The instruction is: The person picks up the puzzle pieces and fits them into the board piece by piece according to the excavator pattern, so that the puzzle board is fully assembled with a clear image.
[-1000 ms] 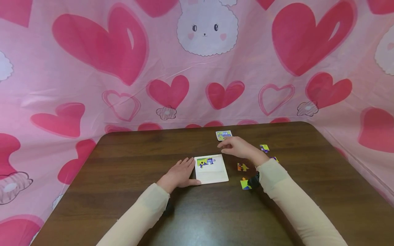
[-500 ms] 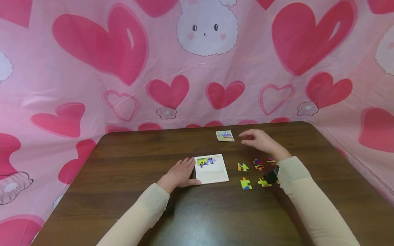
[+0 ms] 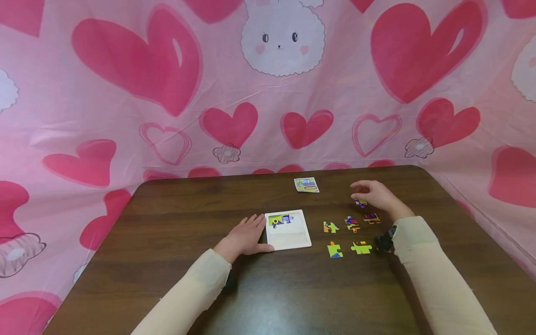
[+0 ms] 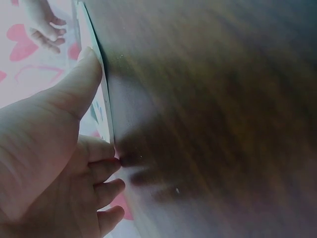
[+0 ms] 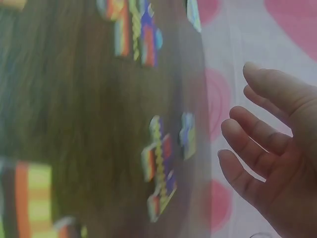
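Note:
My left hand (image 3: 246, 236) lies at the left edge of a white puzzle tray (image 3: 289, 239), thumb on its near corner and fingers along its side. Two joined puzzle pieces (image 3: 279, 220) fill the tray's upper left. The left wrist view shows the thumb (image 4: 84, 82) on the tray's edge (image 4: 102, 89). Over the far right of the table hovers my right hand (image 3: 377, 194), fingers loosely bent with nothing between them. Just below it is a yellow and purple puzzle piece (image 3: 361, 204), partly covered. In the right wrist view that hand (image 5: 267, 139) hangs above the pieces.
Several loose pieces lie right of the tray, among them an orange and green one (image 3: 331, 227), a striped purple one (image 3: 371, 218) and a green one (image 3: 361, 248). A picture card (image 3: 306, 185) lies near the far edge. A pink heart-patterned cloth (image 3: 268, 93) hangs behind the table.
My right hand has moved right, from near the picture card to above the far right piece, uncovering the card and several pieces. The left hand and tray have stayed put.

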Demonstrator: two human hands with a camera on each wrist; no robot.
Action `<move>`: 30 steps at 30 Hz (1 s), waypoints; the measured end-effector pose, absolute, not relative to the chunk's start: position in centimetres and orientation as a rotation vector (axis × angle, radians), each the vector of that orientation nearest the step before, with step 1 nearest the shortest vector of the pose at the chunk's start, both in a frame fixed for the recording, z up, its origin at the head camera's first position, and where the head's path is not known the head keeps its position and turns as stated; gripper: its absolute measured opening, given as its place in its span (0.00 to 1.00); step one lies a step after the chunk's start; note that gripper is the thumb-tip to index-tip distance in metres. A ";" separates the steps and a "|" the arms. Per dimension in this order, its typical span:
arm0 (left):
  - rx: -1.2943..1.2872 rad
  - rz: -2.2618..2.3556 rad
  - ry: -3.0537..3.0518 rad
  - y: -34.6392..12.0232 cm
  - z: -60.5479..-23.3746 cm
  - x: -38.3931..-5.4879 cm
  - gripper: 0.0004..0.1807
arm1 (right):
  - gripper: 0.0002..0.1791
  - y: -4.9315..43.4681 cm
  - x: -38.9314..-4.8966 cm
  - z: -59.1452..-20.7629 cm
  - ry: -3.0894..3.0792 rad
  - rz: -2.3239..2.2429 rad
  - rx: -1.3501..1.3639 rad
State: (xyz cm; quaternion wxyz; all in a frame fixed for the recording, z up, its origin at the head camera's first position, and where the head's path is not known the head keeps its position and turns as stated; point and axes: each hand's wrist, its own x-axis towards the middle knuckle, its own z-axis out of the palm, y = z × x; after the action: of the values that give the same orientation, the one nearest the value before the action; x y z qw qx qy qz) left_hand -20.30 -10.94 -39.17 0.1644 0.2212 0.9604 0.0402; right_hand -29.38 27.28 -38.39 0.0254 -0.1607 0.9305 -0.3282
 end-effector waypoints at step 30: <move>0.622 0.091 2.743 -10.8 -39.3 -20.2 0.49 | 0.18 29.7 -29.7 -39.9 2.832 -0.799 -0.442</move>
State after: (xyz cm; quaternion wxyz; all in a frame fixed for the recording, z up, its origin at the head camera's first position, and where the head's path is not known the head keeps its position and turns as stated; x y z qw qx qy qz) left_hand -20.24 -10.78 -39.26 0.1630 0.2182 0.9617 0.0317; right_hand -29.73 29.72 -39.86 0.0829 -0.1480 0.9485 -0.2675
